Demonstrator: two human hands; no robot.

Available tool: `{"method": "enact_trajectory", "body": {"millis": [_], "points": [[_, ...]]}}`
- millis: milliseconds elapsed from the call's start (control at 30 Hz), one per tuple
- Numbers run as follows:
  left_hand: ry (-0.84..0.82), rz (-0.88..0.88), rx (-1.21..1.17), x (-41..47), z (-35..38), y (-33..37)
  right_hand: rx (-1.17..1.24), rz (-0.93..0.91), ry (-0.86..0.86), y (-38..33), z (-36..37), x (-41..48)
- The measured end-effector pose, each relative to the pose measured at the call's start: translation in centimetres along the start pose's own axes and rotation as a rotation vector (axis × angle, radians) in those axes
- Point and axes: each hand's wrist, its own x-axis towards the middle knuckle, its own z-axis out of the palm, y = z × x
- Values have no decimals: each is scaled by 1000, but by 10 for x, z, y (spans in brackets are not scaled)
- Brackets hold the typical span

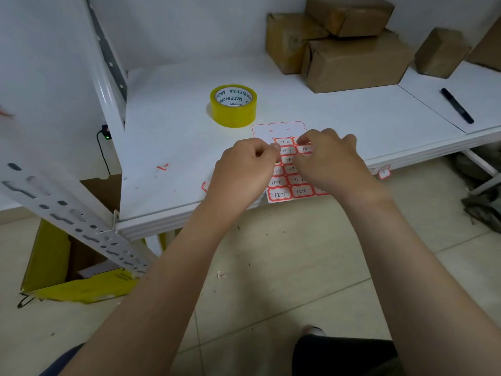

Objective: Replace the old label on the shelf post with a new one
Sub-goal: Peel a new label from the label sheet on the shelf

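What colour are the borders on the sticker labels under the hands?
Red borders on the label sheet, on white; the head view shows it.

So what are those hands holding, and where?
Both hands, left hand and right hand, pinch at the label sheet near its middle; whether a label is lifted cannot be told.

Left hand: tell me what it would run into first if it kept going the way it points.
Probably the right hand: the left hand points across the label sheet toward it, fingertips nearly meeting. Depth is unclear, so it might brush the sheet first.
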Motion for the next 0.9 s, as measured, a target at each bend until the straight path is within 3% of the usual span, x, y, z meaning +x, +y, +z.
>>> {"method": "enact_trajectory", "body": {"millis": [200,300,467,600,667,800,900], "points": [[15,-19,-31,3,2,2,-79,-219,-314,-4,0,-6],[9,-29,-33,3,1,1,-309,-286,-432,-6,1,-17],[51,-28,-81,1,0,1,-222,-265,-258,-13,-4,-19],[135,-68,-124,2,-6,1,-191,-190,21,-26,-14,-24],[100,-124,-190,2,-13,2,-112,-159,126,-33,-20,-28],[-170,-345,-774,-1,-29,4,65,-250,198,-51,-32,-38],[-235,-368,-1004,-6,-45,1,104,-401,153,-69,-32,-52]]}}
